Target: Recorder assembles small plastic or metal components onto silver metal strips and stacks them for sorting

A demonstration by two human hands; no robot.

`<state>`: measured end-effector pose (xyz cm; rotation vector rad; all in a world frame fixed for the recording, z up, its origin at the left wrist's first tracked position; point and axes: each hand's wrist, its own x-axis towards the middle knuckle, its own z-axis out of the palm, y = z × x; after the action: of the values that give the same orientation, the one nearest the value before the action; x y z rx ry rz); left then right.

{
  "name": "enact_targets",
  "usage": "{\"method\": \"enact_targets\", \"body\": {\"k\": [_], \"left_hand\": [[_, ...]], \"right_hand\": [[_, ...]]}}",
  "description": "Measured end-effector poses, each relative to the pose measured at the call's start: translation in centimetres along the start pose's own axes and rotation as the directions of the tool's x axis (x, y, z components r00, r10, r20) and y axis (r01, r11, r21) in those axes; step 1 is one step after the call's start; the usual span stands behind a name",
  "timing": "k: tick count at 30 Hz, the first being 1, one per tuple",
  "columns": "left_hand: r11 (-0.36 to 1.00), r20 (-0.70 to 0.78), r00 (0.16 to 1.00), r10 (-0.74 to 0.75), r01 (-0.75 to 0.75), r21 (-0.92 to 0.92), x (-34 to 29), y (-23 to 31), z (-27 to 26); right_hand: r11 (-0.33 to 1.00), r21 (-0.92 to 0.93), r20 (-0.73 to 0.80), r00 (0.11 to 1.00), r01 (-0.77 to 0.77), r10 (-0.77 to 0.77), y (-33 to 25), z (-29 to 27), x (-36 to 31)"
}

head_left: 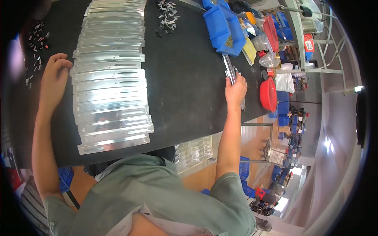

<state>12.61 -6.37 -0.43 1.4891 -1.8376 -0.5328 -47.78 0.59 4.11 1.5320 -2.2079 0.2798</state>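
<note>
A long row of flat silver metal plates [111, 74] lies overlapping down the black table mat [185, 78]. My left hand [54, 76] rests at the left ends of the middle plates, its fingertips touching their edge. My right hand [235, 89] reaches to the right side of the mat. Its fingers are closed on a stack of narrow metal strips [230, 67] that lies just below a blue bin [225, 28]. A pile of small dark clips [167, 17] sits at the top of the mat.
More small dark parts [36, 47] are scattered at the far left. Red bowls [269, 94], plastic bags and more blue bins crowd the right edge of the table. Clear trays [193, 151] sit below the table's near edge. A workshop floor with crates lies to the right.
</note>
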Motion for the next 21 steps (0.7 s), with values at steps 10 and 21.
{"method": "enact_targets", "body": {"k": [10,21], "left_hand": [[0.998,-0.004,0.999,0.053,-0.053,-0.035,0.2,0.2,-0.5],[0.994,-0.062,0.993,0.105,-0.106,-0.021,-0.1,0.9,1.0]], "right_hand": [[0.901,0.426,0.038,0.997,-0.078,0.068,-0.8,0.3,-3.7],[0.783,0.572,0.463,0.884,-0.245,-0.061,-2.2,-2.4,-6.3]]}}
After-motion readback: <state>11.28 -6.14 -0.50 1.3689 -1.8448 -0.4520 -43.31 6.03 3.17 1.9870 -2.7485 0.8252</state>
